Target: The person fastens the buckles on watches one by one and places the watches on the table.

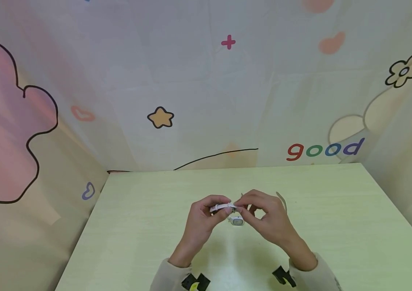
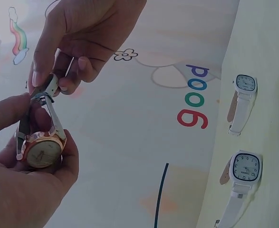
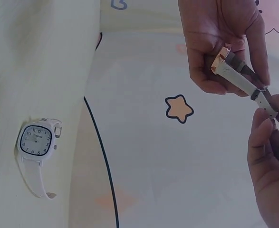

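left hand (image 1: 203,220) grips rose-gold wristwatch (image 2: 43,153). right hand (image 1: 267,212) pinches white strap tip (image 3: 266,105), pointing rightward; buckle (image 2: 43,97) lies between hands.

the head view looks forward and down from farther off, the tabletop (image 1: 136,234) across its lower part. both wrist views face the backdrop (image 3: 144,156) sideways from closer, tabletop along the left wrist frame's right edge, the right wrist frame's left, and share the rose-gold wristwatch (image 2: 43,153).
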